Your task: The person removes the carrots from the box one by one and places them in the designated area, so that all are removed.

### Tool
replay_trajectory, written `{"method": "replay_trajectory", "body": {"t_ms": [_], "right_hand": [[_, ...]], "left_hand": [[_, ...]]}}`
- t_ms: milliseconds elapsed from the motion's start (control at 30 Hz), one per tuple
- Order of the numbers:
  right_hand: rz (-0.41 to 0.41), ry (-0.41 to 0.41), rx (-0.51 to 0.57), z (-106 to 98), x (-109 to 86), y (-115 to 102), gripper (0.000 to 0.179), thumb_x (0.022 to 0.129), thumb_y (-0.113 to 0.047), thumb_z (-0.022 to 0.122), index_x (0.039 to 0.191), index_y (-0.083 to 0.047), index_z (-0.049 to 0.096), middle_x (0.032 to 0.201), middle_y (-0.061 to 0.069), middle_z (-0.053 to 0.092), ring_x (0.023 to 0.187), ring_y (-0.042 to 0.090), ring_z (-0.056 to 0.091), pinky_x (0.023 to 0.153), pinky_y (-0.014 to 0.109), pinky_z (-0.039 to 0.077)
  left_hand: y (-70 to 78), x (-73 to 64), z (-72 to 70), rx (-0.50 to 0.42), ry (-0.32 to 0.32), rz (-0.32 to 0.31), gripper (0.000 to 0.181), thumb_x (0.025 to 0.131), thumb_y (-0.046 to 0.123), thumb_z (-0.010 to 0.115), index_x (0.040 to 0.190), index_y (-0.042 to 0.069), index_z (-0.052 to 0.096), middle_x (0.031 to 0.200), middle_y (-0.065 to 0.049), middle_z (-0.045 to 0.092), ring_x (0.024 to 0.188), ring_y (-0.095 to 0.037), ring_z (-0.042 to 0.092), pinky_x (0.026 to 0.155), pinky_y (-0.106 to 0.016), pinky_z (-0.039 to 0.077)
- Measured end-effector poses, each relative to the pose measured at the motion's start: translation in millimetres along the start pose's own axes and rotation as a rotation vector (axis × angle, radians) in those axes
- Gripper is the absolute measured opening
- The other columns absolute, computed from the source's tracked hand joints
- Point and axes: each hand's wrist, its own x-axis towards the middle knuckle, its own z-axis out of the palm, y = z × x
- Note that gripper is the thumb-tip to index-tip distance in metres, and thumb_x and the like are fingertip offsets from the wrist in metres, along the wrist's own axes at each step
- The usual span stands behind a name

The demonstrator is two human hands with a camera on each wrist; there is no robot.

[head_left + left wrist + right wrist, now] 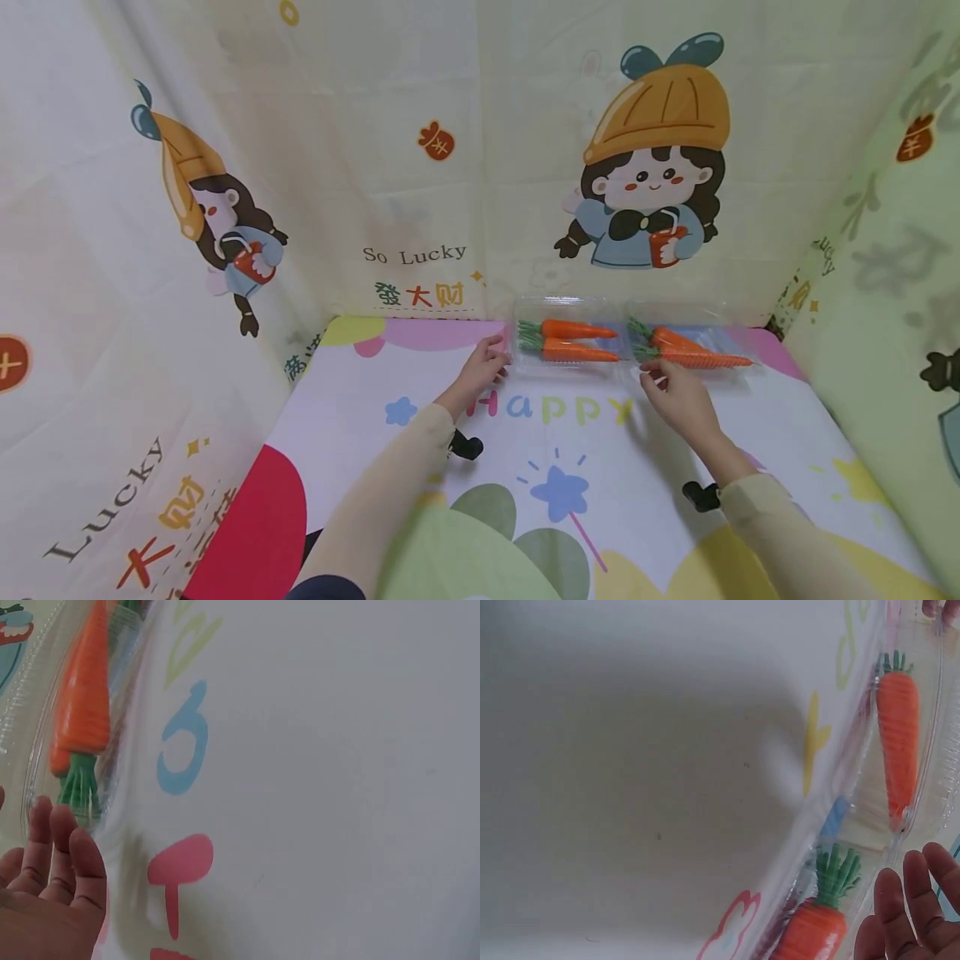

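Note:
Two clear plastic boxes stand side by side at the back of the table in the head view. The left box [558, 307] holds two orange carrots [577, 350] with green tops. In the right box [693, 313] lie two more carrots [697, 359], one angled behind the other. My left hand [480, 371] is beside the left box's left end, its fingers [88, 862] loosely bent near the carrot tops. At the front left corner of the right box is my right hand [681, 400], fingers [889, 900] relaxed. Whether either hand touches plastic is unclear.
A printed cloth [525, 450] with "Happy" lettering covers the table. Cartoon-printed curtains rise at the back [517, 192], left [97, 275] and right [862, 333]. Small black pieces [468, 446] sit at both wrists.

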Motion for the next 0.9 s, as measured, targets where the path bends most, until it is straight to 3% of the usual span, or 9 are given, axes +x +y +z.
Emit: {"method": "replay_trajectory", "body": {"t_ms": [200, 500, 900], "right_hand": [[0.039, -0.020, 0.022, 5.3, -1.8, 3.7, 0.031, 0.102, -0.024, 0.056, 0.120, -0.002, 0.069, 0.106, 0.019, 0.073, 0.093, 0.036, 0.069, 0.081, 0.052, 0.053], [0.059, -0.025, 0.051, 7.5, -8.7, 2.9, 0.031, 0.102, -0.024, 0.057, 0.121, -0.003, 0.069, 0.109, 0.021, 0.073, 0.094, 0.038, 0.071, 0.080, 0.052, 0.054], [0.086, -0.060, 0.062, 1.6, -15.8, 2.7, 0.032, 0.104, -0.027, 0.054, 0.124, -0.005, 0.067, 0.116, 0.019, 0.072, 0.098, 0.038, 0.072, 0.080, 0.052, 0.054]], "left_hand": [[-3.0, -3.8, 7.8, -0.074, 0.041, 0.019, 0.056, 0.105, 0.017, 0.059, 0.156, 0.014, 0.037, 0.117, -0.012, 0.065, 0.080, -0.016, 0.062, 0.074, -0.030, 0.054], [-8.1, -8.9, 15.2, -0.115, 0.093, 0.044, 0.049, 0.103, 0.010, 0.060, 0.151, 0.010, 0.046, 0.109, -0.008, 0.065, 0.072, -0.014, 0.055, 0.063, -0.024, 0.046], [-10.4, -24.9, 7.9, -0.106, 0.092, 0.026, 0.046, 0.102, 0.012, 0.061, 0.147, 0.009, 0.050, 0.105, -0.004, 0.061, 0.069, -0.018, 0.049, 0.056, -0.028, 0.038]]}}
